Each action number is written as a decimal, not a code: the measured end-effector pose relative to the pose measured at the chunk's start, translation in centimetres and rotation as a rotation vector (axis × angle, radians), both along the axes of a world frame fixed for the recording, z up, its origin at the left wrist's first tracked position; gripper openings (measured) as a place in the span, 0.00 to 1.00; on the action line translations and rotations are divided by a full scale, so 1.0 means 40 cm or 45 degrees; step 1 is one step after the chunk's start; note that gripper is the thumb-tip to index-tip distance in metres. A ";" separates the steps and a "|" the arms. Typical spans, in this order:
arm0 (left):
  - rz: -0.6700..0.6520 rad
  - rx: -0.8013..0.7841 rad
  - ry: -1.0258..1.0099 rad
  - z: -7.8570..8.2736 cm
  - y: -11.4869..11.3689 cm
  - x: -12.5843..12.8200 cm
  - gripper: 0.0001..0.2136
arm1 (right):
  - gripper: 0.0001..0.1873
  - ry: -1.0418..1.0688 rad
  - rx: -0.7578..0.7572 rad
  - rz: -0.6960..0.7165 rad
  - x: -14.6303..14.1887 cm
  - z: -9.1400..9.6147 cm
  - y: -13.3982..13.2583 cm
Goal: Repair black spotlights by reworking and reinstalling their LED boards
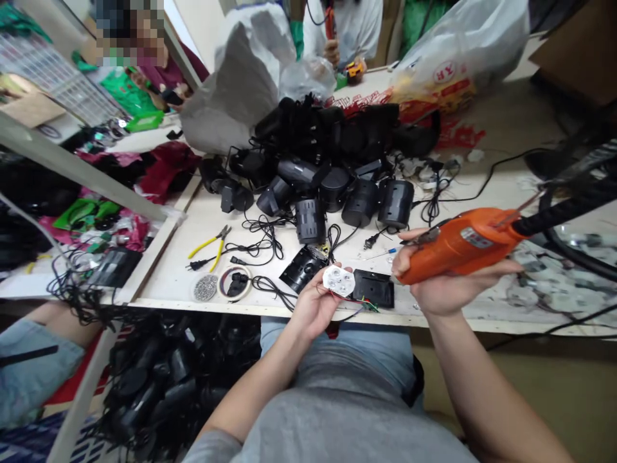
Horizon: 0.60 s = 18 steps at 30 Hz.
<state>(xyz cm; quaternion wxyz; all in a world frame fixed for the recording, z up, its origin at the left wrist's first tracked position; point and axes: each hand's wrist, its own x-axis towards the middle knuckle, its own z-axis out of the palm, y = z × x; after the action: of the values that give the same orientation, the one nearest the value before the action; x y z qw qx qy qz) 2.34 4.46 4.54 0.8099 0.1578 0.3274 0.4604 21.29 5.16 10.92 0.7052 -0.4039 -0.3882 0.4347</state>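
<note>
My left hand [315, 305] is closed on a white LED board [339, 281] with several round lenses and thin coloured wires trailing from it. Just right of the board lies a flat black housing part [373, 289]; an open black lamp housing [303, 269] rests to its left. In my right hand [446, 286] is an orange electric screwdriver [460, 244], held over the bench with fingers wrapped round its body. Its black cable runs off to the upper right. A small blue-handled screwdriver [391, 251] lies on the bench between my hands.
Yellow-handled pliers [214, 247], a dish of screws [205, 287] and a tape roll [234, 283] lie to the left. Black lamp housings [311, 218] with cords pile up behind. White parts [544, 276] cover the right. A person [344, 32] sits opposite holding an orange tool.
</note>
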 end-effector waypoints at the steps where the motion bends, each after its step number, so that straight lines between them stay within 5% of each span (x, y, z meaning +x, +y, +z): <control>1: -0.012 -0.006 -0.014 -0.002 0.001 0.001 0.19 | 0.47 0.005 -0.018 -0.001 0.002 0.001 -0.001; 18: 0.004 -0.112 0.019 -0.004 0.008 0.025 0.15 | 0.48 -0.087 0.038 -0.107 -0.004 -0.018 0.003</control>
<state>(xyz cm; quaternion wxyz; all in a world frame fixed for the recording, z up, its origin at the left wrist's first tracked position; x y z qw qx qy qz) 3.35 4.78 4.36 0.8128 0.1251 0.3536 0.4457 21.14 5.28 10.19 0.7151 -0.4238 -0.4012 0.3848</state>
